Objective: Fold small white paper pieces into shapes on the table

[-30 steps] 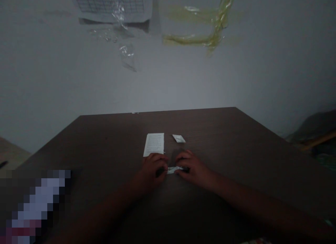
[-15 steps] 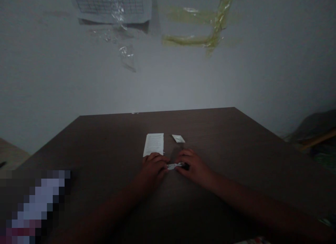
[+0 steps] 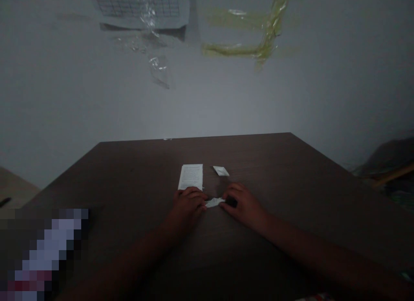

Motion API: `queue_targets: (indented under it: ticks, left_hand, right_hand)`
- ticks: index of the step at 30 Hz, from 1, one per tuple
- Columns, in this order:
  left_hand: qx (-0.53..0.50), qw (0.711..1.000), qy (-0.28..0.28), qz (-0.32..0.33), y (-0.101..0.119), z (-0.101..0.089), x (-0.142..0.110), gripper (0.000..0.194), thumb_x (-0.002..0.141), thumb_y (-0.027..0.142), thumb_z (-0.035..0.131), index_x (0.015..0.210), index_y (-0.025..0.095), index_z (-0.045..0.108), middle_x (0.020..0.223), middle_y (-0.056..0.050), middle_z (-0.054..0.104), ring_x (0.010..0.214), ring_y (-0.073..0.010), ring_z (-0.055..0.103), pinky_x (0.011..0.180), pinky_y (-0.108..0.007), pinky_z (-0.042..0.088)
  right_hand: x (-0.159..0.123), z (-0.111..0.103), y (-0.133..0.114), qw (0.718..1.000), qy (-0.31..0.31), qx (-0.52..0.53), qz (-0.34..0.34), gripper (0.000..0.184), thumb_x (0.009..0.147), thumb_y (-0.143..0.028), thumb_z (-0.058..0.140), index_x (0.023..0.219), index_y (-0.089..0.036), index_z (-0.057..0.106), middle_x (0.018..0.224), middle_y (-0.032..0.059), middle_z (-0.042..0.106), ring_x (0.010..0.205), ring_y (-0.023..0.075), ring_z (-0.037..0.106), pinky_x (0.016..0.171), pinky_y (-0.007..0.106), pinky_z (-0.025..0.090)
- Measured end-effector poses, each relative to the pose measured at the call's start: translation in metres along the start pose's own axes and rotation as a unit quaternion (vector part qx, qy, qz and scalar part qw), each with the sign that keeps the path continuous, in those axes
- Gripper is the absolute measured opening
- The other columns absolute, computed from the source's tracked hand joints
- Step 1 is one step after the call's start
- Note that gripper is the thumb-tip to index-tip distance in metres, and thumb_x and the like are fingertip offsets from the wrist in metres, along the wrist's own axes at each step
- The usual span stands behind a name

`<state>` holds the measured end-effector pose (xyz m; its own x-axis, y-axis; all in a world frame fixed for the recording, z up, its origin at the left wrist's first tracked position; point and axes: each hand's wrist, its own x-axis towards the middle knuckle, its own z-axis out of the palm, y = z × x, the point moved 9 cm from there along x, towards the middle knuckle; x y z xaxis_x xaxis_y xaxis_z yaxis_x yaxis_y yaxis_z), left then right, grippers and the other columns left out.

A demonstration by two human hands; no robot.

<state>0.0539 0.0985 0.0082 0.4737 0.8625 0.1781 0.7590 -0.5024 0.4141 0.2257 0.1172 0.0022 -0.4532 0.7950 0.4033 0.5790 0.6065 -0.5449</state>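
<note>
Both of my hands rest on a dark brown table [image 3: 129, 184] in dim light. My left hand [image 3: 186, 205] and my right hand [image 3: 241, 202] pinch the two ends of a small white strip, a folded wrapper or paper [image 3: 214, 202], with fingers curled closed. A dark small object sits under my right fingertips; I cannot make it out. Just beyond my left hand lies a folded white leaflet with print [image 3: 191, 176]. A small white sachet [image 3: 221, 170] lies beyond my right hand.
A pixelated blurred patch [image 3: 42, 253] covers the table's near left corner. A grey wall [image 3: 207, 102] rises behind the table, with a grid sheet [image 3: 139, 3] and yellowish tape remains [image 3: 255, 38] stuck on it. Dark clutter sits at the far right [image 3: 391, 167].
Both hands with the white strip have shifted slightly away from me, toward the leaflet. The strip now sits a little tilted between the fingertips.
</note>
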Motion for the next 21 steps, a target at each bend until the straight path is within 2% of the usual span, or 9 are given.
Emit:
queue_targets:
  ticks: [12,21]
  left_hand:
    - [0.006,1.0,0.005,0.0,0.0006,-0.0027,0.0012,0.026,0.098,0.008,0.064,0.109,0.025,0.081,0.125,-0.005,0.083,0.129,-0.0301,0.068,0.113,-0.054,0.042]
    - [0.01,1.0,-0.002,-0.005,0.0004,-0.0023,0.0005,0.021,0.099,0.01,0.067,0.106,0.025,0.079,0.126,-0.004,0.082,0.129,-0.0295,0.066,0.112,-0.053,0.042]
  right_hand:
    - [0.0022,0.0047,0.0072,0.999,-0.022,0.021,0.045,0.013,0.088,-0.014,0.083,0.091,-0.023,0.074,0.098,0.0043,0.073,0.1,0.0251,0.068,0.091,0.041,0.053]
    - [0.0016,0.0076,0.0059,0.998,-0.055,0.024,0.033,0.014,0.09,-0.011,0.082,0.09,-0.022,0.074,0.093,0.0022,0.072,0.098,0.024,0.067,0.095,0.043,0.05]
